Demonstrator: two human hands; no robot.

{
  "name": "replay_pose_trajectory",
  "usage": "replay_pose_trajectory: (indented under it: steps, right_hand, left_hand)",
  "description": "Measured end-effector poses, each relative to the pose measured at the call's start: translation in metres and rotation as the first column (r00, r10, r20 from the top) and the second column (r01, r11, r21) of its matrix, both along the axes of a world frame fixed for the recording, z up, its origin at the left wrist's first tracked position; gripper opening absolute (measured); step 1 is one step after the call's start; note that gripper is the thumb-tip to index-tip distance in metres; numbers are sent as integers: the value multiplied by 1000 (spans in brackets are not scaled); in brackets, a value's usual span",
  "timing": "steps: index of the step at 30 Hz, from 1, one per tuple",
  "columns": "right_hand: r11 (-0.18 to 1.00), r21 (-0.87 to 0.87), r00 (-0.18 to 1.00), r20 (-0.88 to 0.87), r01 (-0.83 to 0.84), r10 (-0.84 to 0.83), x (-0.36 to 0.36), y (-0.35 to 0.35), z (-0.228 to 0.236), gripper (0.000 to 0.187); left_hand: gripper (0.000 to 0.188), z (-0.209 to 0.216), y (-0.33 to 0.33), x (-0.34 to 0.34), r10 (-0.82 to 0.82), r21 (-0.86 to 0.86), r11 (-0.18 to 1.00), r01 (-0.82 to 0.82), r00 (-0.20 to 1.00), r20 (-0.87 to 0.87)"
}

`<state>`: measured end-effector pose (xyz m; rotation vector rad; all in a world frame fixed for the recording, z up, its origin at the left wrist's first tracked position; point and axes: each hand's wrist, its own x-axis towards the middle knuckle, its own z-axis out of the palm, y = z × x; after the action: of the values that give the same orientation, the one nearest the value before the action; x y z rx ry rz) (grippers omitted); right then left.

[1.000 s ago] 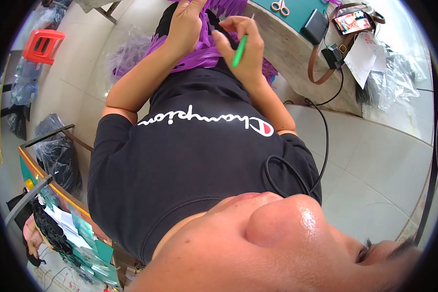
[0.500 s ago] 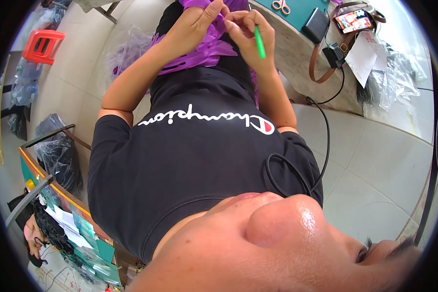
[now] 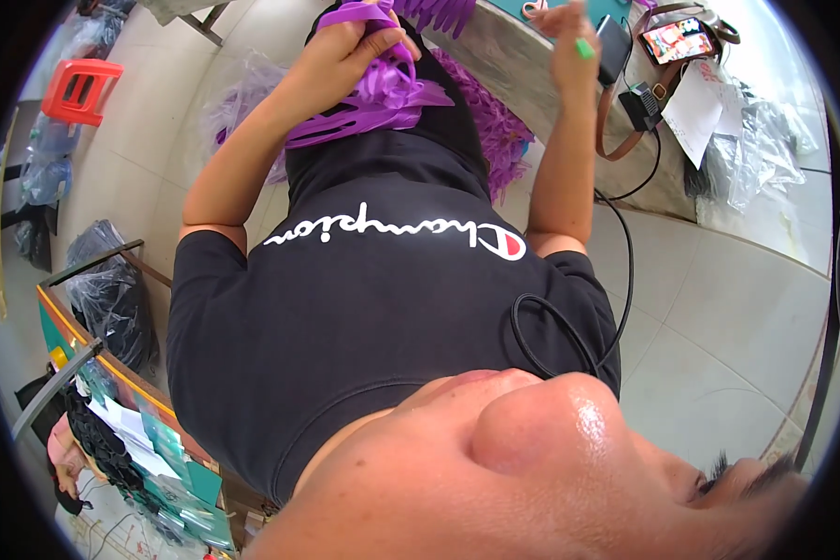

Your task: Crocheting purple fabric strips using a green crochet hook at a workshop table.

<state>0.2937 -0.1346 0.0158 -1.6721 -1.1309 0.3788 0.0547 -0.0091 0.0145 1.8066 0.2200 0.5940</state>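
Note:
My left hand point(image 3: 350, 61) is closed on purple strips point(image 3: 392, 89), a bunch of thin, flat, shiny bands. Their loose ends lie across my lap and over my dark trousers. Out to the right, over the table's edge, my right hand point(image 3: 567, 42) is smeared by motion. From it sticks the end of a slim green stick-like tool point(image 3: 583, 49), whose other end is hidden. Just beyond that hand, the scissors point(image 3: 534, 9) with pinkish-orange handles show in part on the green mat point(image 3: 504, 7). More purple strips point(image 3: 443, 14) hang at the table's edge.
A heap of purple strips point(image 3: 499, 140) lies below the table. On the table point(image 3: 555, 112) are a black box-shaped device point(image 3: 614, 51), a phone point(image 3: 679, 40), a brown strap point(image 3: 607, 140) and papers point(image 3: 693, 107). A black cable point(image 3: 630, 243) loops at my right. A red stool point(image 3: 82, 91) stands left.
My right hand has left the strips and moved right, toward the scissors, with the green tool still in it. My left hand has shifted slightly left, keeping the purple strips.

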Motion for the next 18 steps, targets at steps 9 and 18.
replay_pose_trajectory:
  steps: [9,18]
  right_hand:
    - [654,-515,705,709,553,-38,141,79,-79,26]
    - [747,-450,547,825,489,140,127,67,-54,26]
  left_hand:
    - [13,13,-23,-11,-63,14,998,65,992,-109]
    - [22,17,-13,-17,-255,-513,840,176,963,-88]
